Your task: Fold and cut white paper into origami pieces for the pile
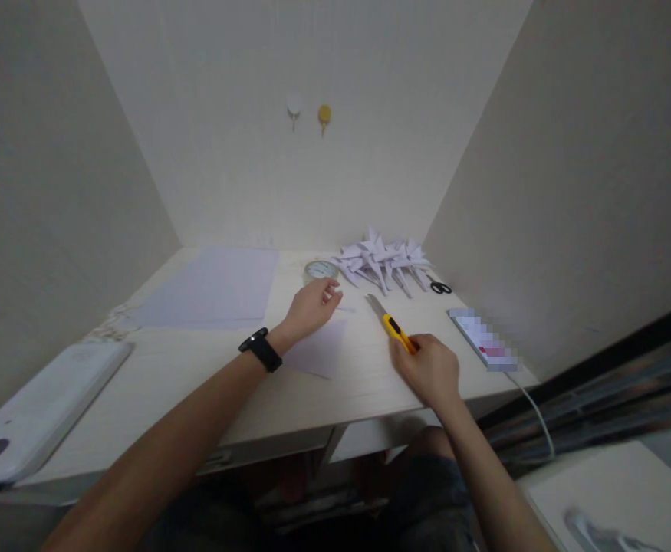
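My right hand [429, 369] is wrapped around a yellow utility knife [394, 326]. Its blade is out and points up and to the left, above the desk. My left hand [314, 305], with a black watch on the wrist, has its fingers curled together over a small sheet of white paper [322, 349]. Whatever those fingers hold, if anything, is hidden. Just beyond them lies a roll of clear tape [320, 269], partly covered by the hand. A thin pale strip shows beside the fingertips.
Folded paper pieces [378, 259] are heaped at the back right, next to black-handled scissors [440, 287]. A phone [481, 337] with a cable lies at the right edge. Large paper sheets [214, 287] are at the back left, and a white device [41, 406] at the front left.
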Demonstrator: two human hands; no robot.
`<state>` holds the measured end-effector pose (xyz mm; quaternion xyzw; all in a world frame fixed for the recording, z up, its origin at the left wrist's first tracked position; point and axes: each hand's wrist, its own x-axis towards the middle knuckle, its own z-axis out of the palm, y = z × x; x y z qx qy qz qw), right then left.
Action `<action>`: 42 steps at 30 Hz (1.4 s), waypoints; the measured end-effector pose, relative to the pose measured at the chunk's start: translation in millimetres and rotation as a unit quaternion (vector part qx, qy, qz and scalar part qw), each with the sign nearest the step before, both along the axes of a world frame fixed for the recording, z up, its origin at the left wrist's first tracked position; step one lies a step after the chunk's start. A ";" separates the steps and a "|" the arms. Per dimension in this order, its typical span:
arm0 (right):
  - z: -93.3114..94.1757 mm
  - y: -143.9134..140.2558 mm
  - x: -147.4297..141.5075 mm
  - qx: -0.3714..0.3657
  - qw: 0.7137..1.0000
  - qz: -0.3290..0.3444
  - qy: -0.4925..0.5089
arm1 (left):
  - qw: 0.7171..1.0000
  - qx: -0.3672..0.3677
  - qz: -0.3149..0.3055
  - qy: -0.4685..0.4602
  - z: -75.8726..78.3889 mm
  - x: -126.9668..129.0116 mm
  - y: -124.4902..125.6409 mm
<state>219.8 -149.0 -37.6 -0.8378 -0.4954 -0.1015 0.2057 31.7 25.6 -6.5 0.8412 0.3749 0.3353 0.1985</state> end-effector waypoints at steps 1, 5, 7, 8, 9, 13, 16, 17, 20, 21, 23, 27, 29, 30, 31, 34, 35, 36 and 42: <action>2.0 5.0 -3.3 -0.010 1.000 -0.020 -0.007 | 0.999 0.020 -0.018 0.021 0.3 -1.2 -6.6; 9.7 21.1 -11.3 -0.032 0.998 -0.052 -0.031 | 0.986 0.087 -0.102 0.100 0.4 -18.0 -44.7; 12.6 26.4 -12.4 -0.047 0.997 -0.048 -0.033 | 0.974 0.113 -0.134 0.143 0.4 -32.1 -65.6; 13.7 28.5 -12.6 -0.055 0.997 -0.045 -0.032 | 0.970 0.123 -0.132 0.163 0.4 -39.4 -75.0; 14.5 30.2 -12.7 -0.062 0.997 -0.042 -0.032 | 0.968 0.129 -0.120 0.179 0.4 -46.4 -83.1; 14.4 34.1 -12.9 -0.071 0.996 -0.037 -0.041 | 0.959 0.127 -0.081 0.238 -1.8 -65.9 -99.9; 12.3 34.6 -12.9 -0.067 0.996 -0.033 -0.052 | 0.953 0.118 -0.079 0.266 -5.4 -71.4 -100.0; 11.6 34.3 -12.8 -0.065 0.996 -0.030 -0.055 | 0.951 0.118 -0.078 0.275 -6.7 -72.2 -99.3; 9.8 32.1 -12.3 -0.060 0.996 -0.021 -0.058 | 0.944 0.137 -0.065 0.292 -9.3 -73.0 -98.8; 9.4 30.9 -12.2 -0.057 0.996 -0.021 -0.060 | 0.942 0.146 -0.060 0.295 -9.7 -72.7 -99.4; 8.7 28.3 -12.6 -0.044 0.996 -0.023 -0.073 | 0.937 0.161 -0.057 0.304 -9.8 -71.6 -101.3; 7.4 27.2 -18.4 0.019 0.992 0.017 -0.124 | 0.924 0.186 -0.065 0.327 -10.0 -67.7 -105.7; 7.3 31.9 -25.2 0.047 0.988 0.082 -0.122 | 0.921 0.193 -0.065 0.332 -10.6 -65.3 -107.9; 7.5 35.9 -29.6 0.053 0.985 0.122 -0.112 | 0.921 0.191 -0.063 0.333 -10.8 -64.0 -109.2; 8.1 41.0 -34.4 0.053 0.980 0.163 -0.102 | 0.922 0.191 -0.061 0.330 -10.7 -62.9 -110.3; 11.3 60.8 -47.9 0.027 0.958 0.267 -0.100 | 0.928 0.192 -0.067 0.313 -6.3 -64.8 -110.3; 12.3 68.1 -51.0 0.020 0.951 0.287 -0.112 | 0.929 0.191 -0.070 0.308 -2.9 -69.1 -107.7; 12.9 75.1 -52.8 0.016 0.945 0.300 -0.127 | 0.930 0.186 -0.070 0.309 1.5 -76.2 -103.3; -1.2 102.1 -42.2 0.052 0.923 0.348 -0.153 | 0.905 0.105 0.140 0.389 41.7 -183.0 -38.4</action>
